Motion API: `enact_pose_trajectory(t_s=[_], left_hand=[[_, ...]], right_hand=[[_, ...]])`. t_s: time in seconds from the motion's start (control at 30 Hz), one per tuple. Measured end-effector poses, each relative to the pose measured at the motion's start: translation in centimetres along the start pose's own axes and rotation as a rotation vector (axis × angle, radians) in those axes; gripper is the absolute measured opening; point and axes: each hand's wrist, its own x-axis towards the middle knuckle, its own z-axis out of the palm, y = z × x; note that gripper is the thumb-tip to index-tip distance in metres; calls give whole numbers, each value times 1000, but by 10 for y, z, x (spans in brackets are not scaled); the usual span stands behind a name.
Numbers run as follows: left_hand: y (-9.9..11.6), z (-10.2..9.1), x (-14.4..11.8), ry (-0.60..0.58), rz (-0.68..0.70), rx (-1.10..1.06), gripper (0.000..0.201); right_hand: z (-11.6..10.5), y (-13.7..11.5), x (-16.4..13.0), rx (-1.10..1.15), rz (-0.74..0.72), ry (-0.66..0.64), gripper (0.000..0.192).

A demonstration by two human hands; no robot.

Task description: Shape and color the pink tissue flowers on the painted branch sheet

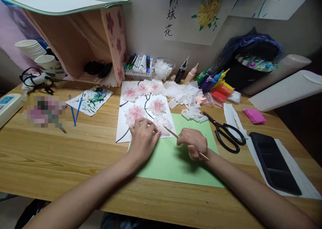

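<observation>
- Laid near the middle of the bench [75, 148]: white sheet [140, 99] with pink-and-white tissue-paper blossoms [158, 106] among black painted branches, close in, probably for easy reach by both hands.
- Resting at the sheet's 6 o'clock with left hand [143, 135], fingers bent and tips down beside the pale lower blossom [164, 123], apparently to steady the paper; cannot tell whether any tissue is pinched.
- Gripping a slim wooden stick [171, 131] at 4 o'clock in the closed fingers of right hand [193, 142], pointed end angled over that blossom, presumably for finer reach than fingertips allow; contact unclear.
- Spread at 5 o'clock, partly under the white sheet: green paper [161, 158], perhaps to protect the wood.
- Heaped at 2 o'clock, just beside the sheet: loose tissue scraps [181, 93], seemingly for quick picking.
- Lying between 3 and 4 o'clock, out of the fingers: black-handled scissors [218, 123].
- Stood back from 12 to 2 o'clock, likely out of the way: marker set [138, 63], clear bowl [172, 65] of tissue, squeeze bottles [180, 75].
- Set aside at 9 o'clock: paint-smeared paper [92, 101] and blue-handled brushes [72, 115].
</observation>
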Motion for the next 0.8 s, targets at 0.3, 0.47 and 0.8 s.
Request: enact_pose_trajectory(t_s=[0.3, 0.47, 0.8], left_hand=[[-2, 5, 3, 40, 3, 34, 16], [-3, 4, 5, 30, 12, 54, 19], [-4, -1, 3, 23, 28, 99, 19]], right_hand=[[4, 2, -2, -134, -77, -164, 49], [7, 6, -1, -117, -30, -192, 44], [17, 0, 7, 311, 808, 105, 52]])
